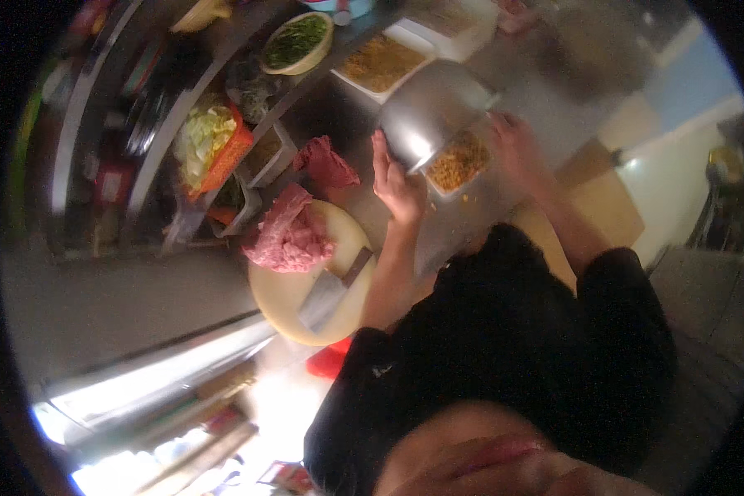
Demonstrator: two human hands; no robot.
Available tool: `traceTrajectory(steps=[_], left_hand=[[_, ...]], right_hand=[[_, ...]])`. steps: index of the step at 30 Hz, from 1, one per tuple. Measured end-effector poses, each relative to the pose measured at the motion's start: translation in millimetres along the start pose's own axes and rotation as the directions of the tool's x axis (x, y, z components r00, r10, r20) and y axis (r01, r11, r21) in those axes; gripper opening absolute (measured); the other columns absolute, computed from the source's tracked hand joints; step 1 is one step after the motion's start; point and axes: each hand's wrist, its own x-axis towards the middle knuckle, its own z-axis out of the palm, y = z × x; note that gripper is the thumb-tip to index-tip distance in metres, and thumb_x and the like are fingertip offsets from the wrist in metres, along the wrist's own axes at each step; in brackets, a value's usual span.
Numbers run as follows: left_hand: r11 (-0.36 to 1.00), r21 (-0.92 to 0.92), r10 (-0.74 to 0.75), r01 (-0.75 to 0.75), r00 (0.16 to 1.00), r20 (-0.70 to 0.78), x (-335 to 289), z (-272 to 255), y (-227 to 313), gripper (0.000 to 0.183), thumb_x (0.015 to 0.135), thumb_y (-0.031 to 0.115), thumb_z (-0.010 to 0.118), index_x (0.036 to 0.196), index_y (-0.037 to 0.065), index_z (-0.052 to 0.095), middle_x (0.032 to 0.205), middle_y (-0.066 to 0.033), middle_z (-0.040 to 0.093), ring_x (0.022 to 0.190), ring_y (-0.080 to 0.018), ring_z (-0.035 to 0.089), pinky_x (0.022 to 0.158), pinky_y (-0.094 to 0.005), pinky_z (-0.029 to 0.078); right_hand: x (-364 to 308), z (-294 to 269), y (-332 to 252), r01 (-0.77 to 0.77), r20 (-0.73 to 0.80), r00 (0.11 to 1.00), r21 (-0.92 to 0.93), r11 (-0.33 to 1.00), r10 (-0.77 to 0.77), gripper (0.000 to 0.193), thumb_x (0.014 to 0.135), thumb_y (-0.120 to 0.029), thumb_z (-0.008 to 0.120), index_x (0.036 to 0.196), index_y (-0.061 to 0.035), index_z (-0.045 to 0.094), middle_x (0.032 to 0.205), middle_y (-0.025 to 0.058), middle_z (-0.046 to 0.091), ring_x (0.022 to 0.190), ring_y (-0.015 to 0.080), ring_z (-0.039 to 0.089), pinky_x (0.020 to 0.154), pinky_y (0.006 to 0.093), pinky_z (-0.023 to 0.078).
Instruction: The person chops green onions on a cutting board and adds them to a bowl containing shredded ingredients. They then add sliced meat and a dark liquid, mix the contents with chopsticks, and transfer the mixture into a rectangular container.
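A large shiny metal bowl (430, 107) is tilted on its side over a white tray of chopped orange-brown food (459, 165). My left hand (398, 183) grips its left side, the fingers lying along the outer wall. On the opposite side, my right hand (514, 142) holds the bowl near the rim; its fingers are blurred. A few crumbs of the food lie on the counter just below the tray. The inside of the bowl is hidden from me.
Left of my left arm, a round cutting board (277, 302) bears raw meat (289, 236) and a cleaver (326, 298). Darker red meat (326, 163) lies beyond. Another food tray (380, 62), a bowl of chopped greens (297, 41) and an orange basket of cabbage (227, 157) stand farther off.
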Motion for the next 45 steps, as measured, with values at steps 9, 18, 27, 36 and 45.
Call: traceTrajectory(steps=[9, 18, 27, 36, 45], left_hand=[[0.998, -0.064, -0.021, 0.019, 0.999, -0.024, -1, 13, 3, 0.012, 0.077, 0.000, 0.053, 0.082, -0.011, 0.057, 0.129, -0.0262, 0.053, 0.110, -0.0416, 0.058, 0.087, -0.0393, 0.051], [1.000, 0.026, -0.007, 0.006, 0.998, 0.055, -13, -9, -8, 0.008, 0.074, -0.001, 0.054, 0.078, -0.008, 0.052, 0.130, -0.0276, 0.051, 0.112, -0.0443, 0.056, 0.087, -0.0418, 0.052], [0.991, 0.073, 0.103, -0.108, 0.992, 0.072, -16, -9, -5, 0.014, 0.082, 0.005, 0.057, 0.088, -0.008, 0.057, 0.129, -0.0252, 0.052, 0.110, -0.0408, 0.058, 0.085, -0.0394, 0.053], [0.992, 0.105, 0.073, -0.074, 0.997, 0.011, -13, -12, -10, 0.016, 0.083, 0.008, 0.055, 0.079, -0.007, 0.055, 0.129, -0.0265, 0.052, 0.108, -0.0421, 0.059, 0.083, -0.0393, 0.054], [0.732, -0.088, -0.678, 0.676, 0.735, 0.004, -23, -15, -31, 0.036, 0.074, -0.001, 0.054, 0.109, -0.009, 0.059, 0.107, -0.0153, 0.066, 0.086, -0.0215, 0.061, 0.078, -0.0311, 0.049]], right_hand=[[-35, 64, -109, -0.132, -0.121, 0.961, 0.590, 0.796, 0.249, 0.030, 0.088, -0.019, 0.058, 0.113, -0.0030, 0.059, 0.079, 0.0212, 0.064, 0.079, 0.0400, 0.063, 0.069, 0.0476, 0.050], [-60, 78, -122, -0.502, 0.109, 0.837, 0.542, 0.674, 0.536, 0.029, 0.089, -0.025, 0.057, 0.108, -0.0021, 0.058, 0.080, 0.0253, 0.063, 0.078, 0.0448, 0.062, 0.067, 0.0496, 0.050], [-73, 87, -113, -0.480, 0.045, 0.857, 0.433, 0.763, 0.514, 0.041, 0.091, -0.032, 0.053, 0.117, -0.0013, 0.050, 0.088, 0.0264, 0.062, 0.079, 0.0457, 0.060, 0.066, 0.0532, 0.047], [-87, 108, -108, -0.384, 0.088, 0.917, 0.459, 0.801, 0.389, 0.037, 0.094, -0.026, 0.051, 0.120, -0.0018, 0.041, 0.090, 0.0273, 0.061, 0.079, 0.0466, 0.059, 0.065, 0.0532, 0.047], [-34, 5, -68, -0.115, 0.095, 0.993, 0.668, 0.735, 0.068, 0.028, 0.086, -0.021, 0.061, 0.104, 0.0000, 0.056, 0.101, 0.0198, 0.059, 0.092, 0.0374, 0.060, 0.074, 0.0509, 0.047]])
